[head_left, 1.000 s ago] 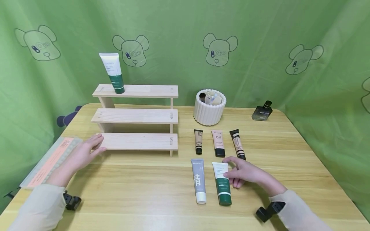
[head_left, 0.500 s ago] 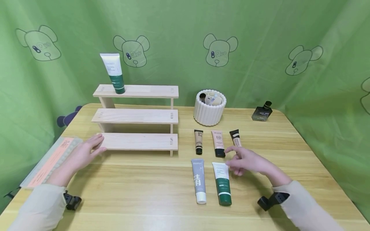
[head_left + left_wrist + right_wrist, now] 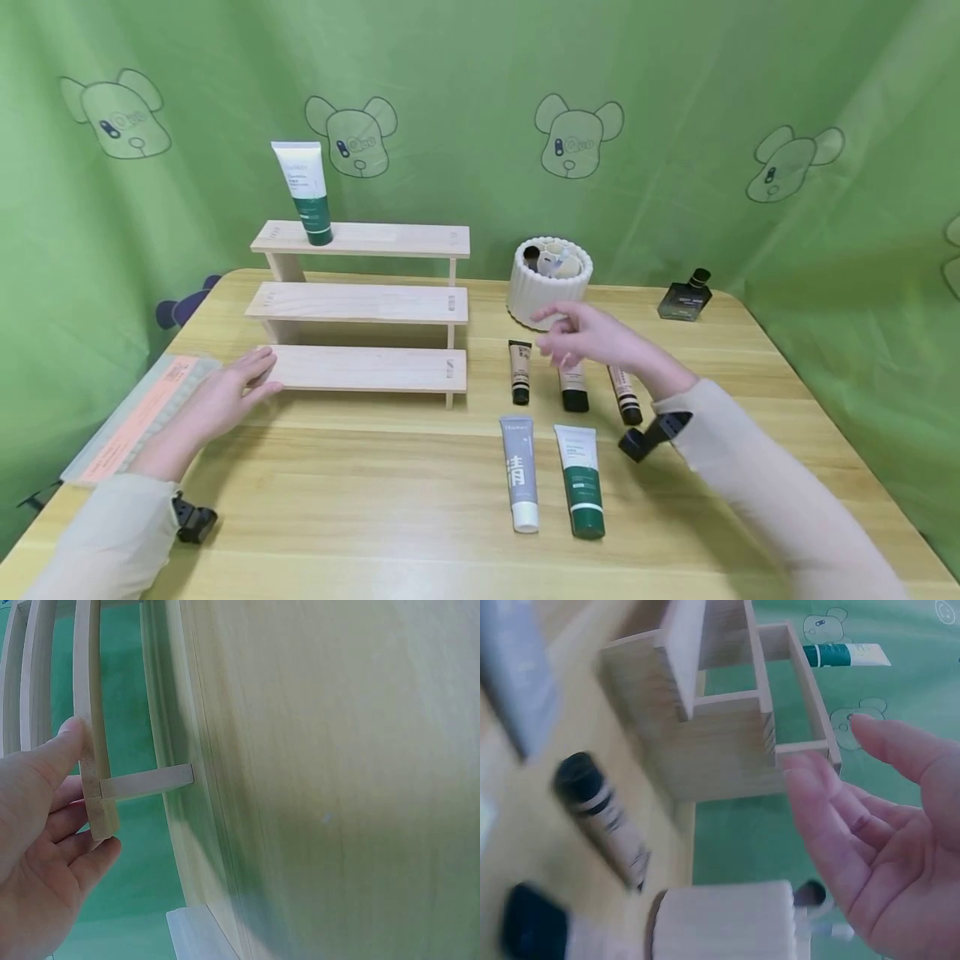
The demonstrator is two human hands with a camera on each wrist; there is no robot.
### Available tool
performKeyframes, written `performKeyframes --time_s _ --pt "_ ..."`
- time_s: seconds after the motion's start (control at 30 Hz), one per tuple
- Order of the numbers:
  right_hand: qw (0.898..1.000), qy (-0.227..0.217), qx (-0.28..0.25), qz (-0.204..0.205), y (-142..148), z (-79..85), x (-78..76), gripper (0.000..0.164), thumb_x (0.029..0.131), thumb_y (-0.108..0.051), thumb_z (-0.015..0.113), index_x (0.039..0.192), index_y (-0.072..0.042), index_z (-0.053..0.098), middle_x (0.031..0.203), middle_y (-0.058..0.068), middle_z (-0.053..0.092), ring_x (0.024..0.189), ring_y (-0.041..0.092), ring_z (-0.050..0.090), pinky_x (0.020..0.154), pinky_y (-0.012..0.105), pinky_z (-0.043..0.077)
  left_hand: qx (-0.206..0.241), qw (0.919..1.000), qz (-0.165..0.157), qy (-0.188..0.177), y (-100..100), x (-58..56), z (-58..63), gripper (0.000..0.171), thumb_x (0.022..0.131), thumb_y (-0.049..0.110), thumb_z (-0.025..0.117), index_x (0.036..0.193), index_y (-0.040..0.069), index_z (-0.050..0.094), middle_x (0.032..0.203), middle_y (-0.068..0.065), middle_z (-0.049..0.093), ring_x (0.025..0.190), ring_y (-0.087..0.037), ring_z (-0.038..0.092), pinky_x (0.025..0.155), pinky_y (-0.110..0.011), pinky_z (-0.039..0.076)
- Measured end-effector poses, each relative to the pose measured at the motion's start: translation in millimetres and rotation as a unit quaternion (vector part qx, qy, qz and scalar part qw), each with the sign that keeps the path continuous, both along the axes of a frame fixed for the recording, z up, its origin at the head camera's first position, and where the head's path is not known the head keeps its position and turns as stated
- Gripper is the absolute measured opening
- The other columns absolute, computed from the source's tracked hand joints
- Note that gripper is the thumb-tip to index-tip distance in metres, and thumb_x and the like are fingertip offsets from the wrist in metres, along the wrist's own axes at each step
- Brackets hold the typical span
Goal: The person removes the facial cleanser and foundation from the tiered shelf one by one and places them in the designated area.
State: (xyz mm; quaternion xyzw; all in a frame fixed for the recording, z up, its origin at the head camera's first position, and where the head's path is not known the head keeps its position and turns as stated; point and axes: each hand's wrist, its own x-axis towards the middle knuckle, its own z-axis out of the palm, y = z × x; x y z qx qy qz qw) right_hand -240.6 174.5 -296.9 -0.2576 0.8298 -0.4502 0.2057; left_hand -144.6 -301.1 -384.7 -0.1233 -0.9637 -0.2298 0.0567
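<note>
My left hand (image 3: 220,402) holds the left end of the lowest step of a three-tier wooden display shelf (image 3: 367,368). In the left wrist view, its thumb and fingers (image 3: 64,750) lie around that board end. My right hand (image 3: 592,337) hovers over a pink BB cream tube (image 3: 573,390), hiding its upper part, with nothing between its loosely bent fingers. Just behind it stands a white ribbed brush holder (image 3: 536,292). Small tan and black tubes lie either side of the pink one. A green and white tube (image 3: 303,196) stands cap down on the top tier.
Nearer the front lie a grey tube (image 3: 519,471) and a second green and white tube (image 3: 581,483). A dark perfume bottle (image 3: 684,298) stands at the back right. A clear and pink flat package (image 3: 138,417) lies under my left forearm. Green curtains surround the table.
My right hand has left the side of the front green and white tube and moved back and up, over the pink tube. My left hand stays on the shelf. The view has shifted slightly.
</note>
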Motion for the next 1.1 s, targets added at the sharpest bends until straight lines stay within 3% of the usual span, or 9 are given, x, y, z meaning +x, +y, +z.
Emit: performKeyframes --time_s 0.3,0.57,0.8,1.1 --pt "0.999 0.023 -0.028 -0.014 -60 16.5 -36.6 0.045 0.087 -0.013 0.064 0.126 0.001 0.046 0.091 0.018 0.061 0.079 0.034 0.062 0.068 0.039 0.056 0.0 1.0 -0.001 -0.004 -1 -2.5 -1.3 0.057 0.093 0.029 0.055 0.129 -0.014 0.041 0.137 -0.031 0.032 0.126 -0.047 0.028 0.104 -0.056 0.021" --pt "0.998 0.032 -0.048 -0.017 -108 23.2 -58.7 0.041 0.087 -0.014 0.064 0.123 -0.003 0.049 0.094 0.021 0.061 0.08 0.034 0.06 0.068 0.038 0.056 -0.006 0.9999 0.003 0.01 0 -2.0 -0.5 0.055 0.092 0.026 0.057 0.127 -0.014 0.043 0.136 -0.031 0.034 0.125 -0.047 0.03 0.103 -0.056 0.024" --pt "0.997 0.039 -0.065 -0.018 -142 38.8 -70.3 0.04 0.087 -0.012 0.064 0.123 -0.001 0.049 0.09 0.018 0.061 0.076 0.032 0.06 0.069 0.044 0.055 -0.002 0.9999 0.003 0.01 0 -1.9 -0.1 0.055 0.092 0.026 0.058 0.127 -0.014 0.044 0.136 -0.031 0.034 0.125 -0.047 0.03 0.103 -0.056 0.024" --pt "0.996 0.056 -0.066 -0.008 -180 64.7 -72.7 0.038 0.088 -0.014 0.063 0.121 -0.002 0.049 0.096 0.02 0.059 0.078 0.03 0.059 0.069 0.039 0.055 -0.006 0.9999 0.007 -0.004 0 -1.7 -0.4 0.058 0.093 0.03 0.055 0.129 -0.013 0.041 0.137 -0.03 0.032 0.126 -0.046 0.028 0.103 -0.056 0.022"
